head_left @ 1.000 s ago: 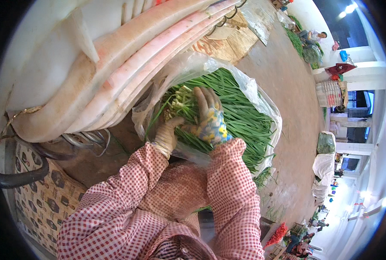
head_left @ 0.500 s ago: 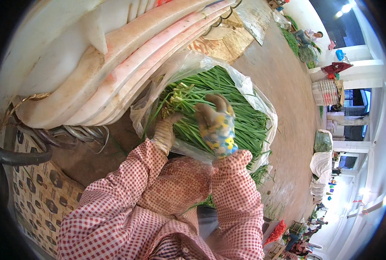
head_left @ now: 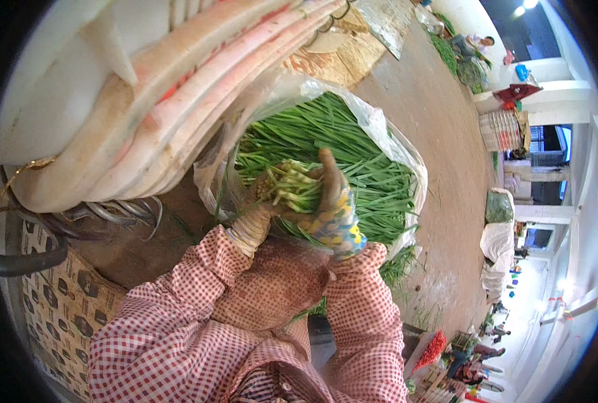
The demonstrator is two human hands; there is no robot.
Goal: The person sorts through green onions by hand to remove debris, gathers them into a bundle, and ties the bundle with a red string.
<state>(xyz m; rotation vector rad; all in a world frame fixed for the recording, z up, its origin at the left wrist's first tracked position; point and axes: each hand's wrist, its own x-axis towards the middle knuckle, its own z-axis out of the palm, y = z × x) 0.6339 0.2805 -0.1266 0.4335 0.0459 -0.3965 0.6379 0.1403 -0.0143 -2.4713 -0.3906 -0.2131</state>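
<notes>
A bunch of chives [head_left: 296,187], its pale cut ends gathered and pointing up toward me, is gripped between my two gloved hands. My right hand [head_left: 336,218], in a glove with a blue, yellow and white patterned back, wraps round the bunch with its thumb raised. My left hand [head_left: 251,225], in a dirty pale glove, closes against the bunch's left side; its fingertips are partly hidden. Below and beyond them, many long green chives [head_left: 339,131] lie in a large clear plastic bag [head_left: 394,144] with its mouth spread open.
Stacked white plastic crates [head_left: 171,121] stand close on the left. Flattened cardboard [head_left: 342,54] lies beyond the bag, and patterned cardboard [head_left: 67,302] at lower left. Concrete floor [head_left: 440,201] stretches right, with covered bundles [head_left: 497,245] and a seated person [head_left: 472,46] farther off.
My right hand has moved down and left from above the chives and closed round the bunch's pale ends. My left hand has shifted slightly left and down, staying at the bunch.
</notes>
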